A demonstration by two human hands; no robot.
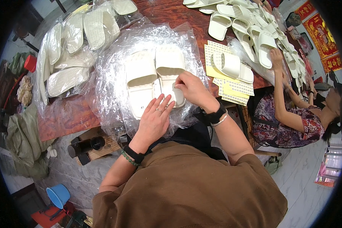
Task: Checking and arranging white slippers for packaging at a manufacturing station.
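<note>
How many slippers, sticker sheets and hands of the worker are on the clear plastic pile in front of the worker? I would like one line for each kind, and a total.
White slippers on the clear plastic: 2
Hands on them: 2, left hand and right hand
Sticker sheets there: 0
Total: 4

Along the left of the wooden table [70,116] we saw bagged slippers [78,36] heaped in clear plastic, and at the far right a loose pile of white slippers [254,28]. A single slipper [231,66] lay on yellow sticker sheets [231,89]. A co-worker's hand [276,57] rested at that pile — their patterned dress [288,125] showed below. On the floor stood a blue bucket [58,195] and a black flask [85,146].
</note>
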